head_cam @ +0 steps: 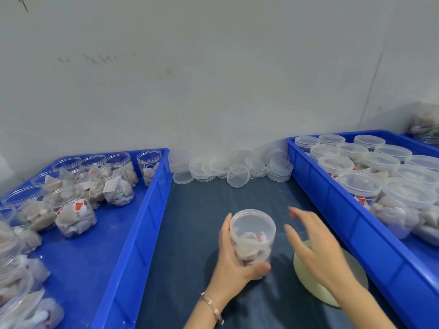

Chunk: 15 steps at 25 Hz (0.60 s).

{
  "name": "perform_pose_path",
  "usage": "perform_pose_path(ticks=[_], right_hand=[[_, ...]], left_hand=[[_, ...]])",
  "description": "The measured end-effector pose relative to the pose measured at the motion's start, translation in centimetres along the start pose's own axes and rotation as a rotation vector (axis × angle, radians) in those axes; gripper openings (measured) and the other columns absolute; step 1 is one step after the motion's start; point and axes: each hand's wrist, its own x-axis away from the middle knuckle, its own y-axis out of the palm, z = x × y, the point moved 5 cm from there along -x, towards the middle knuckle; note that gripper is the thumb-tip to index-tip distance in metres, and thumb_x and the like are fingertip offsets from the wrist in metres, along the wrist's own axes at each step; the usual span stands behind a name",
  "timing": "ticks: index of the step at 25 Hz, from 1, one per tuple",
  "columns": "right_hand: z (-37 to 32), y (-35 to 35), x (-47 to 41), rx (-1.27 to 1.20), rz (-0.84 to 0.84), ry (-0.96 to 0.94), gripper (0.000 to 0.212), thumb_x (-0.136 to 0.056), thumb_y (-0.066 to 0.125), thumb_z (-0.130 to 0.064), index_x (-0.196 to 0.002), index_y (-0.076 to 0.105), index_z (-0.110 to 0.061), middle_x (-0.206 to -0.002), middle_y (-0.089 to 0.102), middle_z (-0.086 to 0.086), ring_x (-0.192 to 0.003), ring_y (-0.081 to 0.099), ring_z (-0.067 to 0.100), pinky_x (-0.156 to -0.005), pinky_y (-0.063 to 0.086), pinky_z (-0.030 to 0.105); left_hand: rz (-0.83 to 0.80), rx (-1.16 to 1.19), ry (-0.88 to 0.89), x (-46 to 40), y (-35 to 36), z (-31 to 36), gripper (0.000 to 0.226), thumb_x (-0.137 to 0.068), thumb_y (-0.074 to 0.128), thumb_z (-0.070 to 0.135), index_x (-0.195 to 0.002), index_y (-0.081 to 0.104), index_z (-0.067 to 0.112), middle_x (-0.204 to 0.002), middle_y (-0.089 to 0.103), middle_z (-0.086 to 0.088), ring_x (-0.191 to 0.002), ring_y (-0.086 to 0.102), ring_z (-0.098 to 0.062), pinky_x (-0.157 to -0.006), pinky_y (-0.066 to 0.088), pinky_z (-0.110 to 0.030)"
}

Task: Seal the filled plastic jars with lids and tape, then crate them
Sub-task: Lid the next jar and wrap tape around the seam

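Jar [252, 238] with its lid [252, 225] on stands on the dark cloth [190, 233], packed with tea-bag sachets. Around the jar's left side and base curls the left hand [234, 260], thumb across the front, a bracelet [212, 307] on its wrist. Just right of the jar hovers the right hand [316, 248], fingers spread and touching nothing, above a pale tape roll [351, 276]. Beyond the jar, loose lids [237, 168] lie against the wall. Left of the jar sits a blue crate [142, 222] of unlidded jars [76, 217]; right of it, another crate [332, 198] of lidded jars [360, 186].
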Motion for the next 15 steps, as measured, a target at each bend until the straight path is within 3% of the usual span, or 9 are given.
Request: perform_pose_path(ticks=[2, 4, 6, 7, 9, 10, 11, 13, 15], right_hand=[[3.9, -1.2, 2.6, 0.419, -0.128, 0.13, 0.047, -0.088, 0.043, -0.059, -0.129, 0.049, -0.035, -0.132, 0.046, -0.018, -0.121, 0.042, 0.002, -0.1, 0.034, 0.024], [6.5, -1.3, 5.1, 0.716, -0.416, 0.159, 0.05, -0.08, 0.038, -0.075, -0.12, 0.044, -0.045, -0.125, 0.039, -0.027, -0.122, 0.036, -0.004, -0.113, 0.022, 0.031], [6.7, -0.3, 6.1, 0.769, -0.431, 0.077, 0.037, -0.083, 0.034, -0.074, -0.103, 0.037, -0.043, -0.11, 0.039, -0.026, -0.114, 0.039, -0.007, -0.116, 0.013, 0.034], [6.1, -0.3, 6.2, 0.743, -0.41, 0.079, 0.032, -0.087, 0.033, -0.07, -0.095, 0.036, -0.039, -0.103, 0.044, -0.022, -0.107, 0.044, -0.005, -0.113, 0.017, 0.03], [4.9, -1.4, 5.6, 0.509, -0.192, 0.146, 0.027, -0.091, 0.04, -0.059, -0.083, 0.039, -0.032, -0.083, 0.057, -0.009, -0.082, 0.054, 0.004, -0.085, 0.036, 0.026], [4.2, -1.9, 5.4, 0.31, -0.096, 0.212, 0.024, -0.091, 0.044, -0.052, -0.079, 0.041, -0.031, -0.069, 0.059, -0.003, -0.066, 0.053, 0.009, -0.07, 0.04, 0.031], [3.3, -2.2, 5.2, 0.133, -0.046, 0.264, 0.023, -0.092, 0.047, -0.044, -0.074, 0.044, -0.031, -0.058, 0.057, 0.003, -0.054, 0.05, 0.012, -0.06, 0.04, 0.035], [1.4, -3.0, 5.2, -0.068, 0.101, 0.239, 0.027, -0.095, 0.048, -0.034, -0.069, 0.047, -0.032, -0.048, 0.049, 0.008, -0.044, 0.041, 0.011, -0.053, 0.039, 0.037], [-1.3, -2.9, 5.5, -0.138, 0.109, 0.152, 0.024, -0.094, 0.046, -0.041, -0.072, 0.048, -0.033, -0.045, 0.043, 0.006, -0.041, 0.033, 0.007, -0.043, 0.031, 0.031]], left_hand=[[0.142, 0.034, -0.018, 1.0, -2.1, 0.1, 0.109, -0.053, 0.083, 0.054, -0.14, 0.018, 0.038, -0.146, 0.027, 0.021, -0.131, 0.036, 0.005, -0.108, 0.033, -0.026], [0.475, -0.018, 0.046, 3.0, -4.8, -0.6, 0.065, -0.075, 0.078, 0.031, -0.126, 0.039, 0.041, -0.13, 0.047, 0.024, -0.119, 0.051, 0.002, -0.103, 0.041, -0.034], [0.678, 0.061, 0.126, 4.0, -4.5, 0.4, 0.035, -0.086, 0.068, 0.012, -0.104, 0.055, 0.04, -0.105, 0.059, 0.019, -0.098, 0.06, -0.002, -0.092, 0.049, -0.033], [0.685, 0.077, 0.17, 4.2, -4.1, 1.2, 0.031, -0.086, 0.063, 0.012, -0.096, 0.058, 0.041, -0.099, 0.061, 0.015, -0.091, 0.061, -0.003, -0.086, 0.051, -0.028], [0.595, 0.038, 0.26, 4.2, -3.6, 2.6, 0.023, -0.084, 0.059, 0.013, -0.092, 0.061, 0.034, -0.092, 0.062, 0.011, -0.085, 0.062, -0.006, -0.078, 0.05, -0.019], [0.501, -0.017, 0.281, 4.1, -2.8, 3.8, 0.017, -0.086, 0.06, 0.015, -0.094, 0.063, 0.029, -0.093, 0.063, 0.01, -0.087, 0.063, -0.008, -0.078, 0.049, -0.018], [0.394, -0.072, 0.294, 3.9, -1.6, 4.9, 0.012, -0.089, 0.059, 0.019, -0.098, 0.064, 0.025, -0.097, 0.063, 0.011, -0.091, 0.063, -0.01, -0.08, 0.049, -0.018], [0.183, -0.158, 0.275, 3.6, 0.5, 6.6, 0.026, -0.093, 0.054, 0.032, -0.117, 0.061, 0.023, -0.114, 0.061, 0.017, -0.107, 0.059, -0.006, -0.09, 0.044, -0.016], [-0.002, -0.204, 0.201, 3.0, 2.2, 7.2, 0.043, -0.097, 0.043, 0.046, -0.137, 0.043, 0.03, -0.137, 0.044, 0.027, -0.129, 0.039, 0.007, -0.106, 0.03, -0.013]])
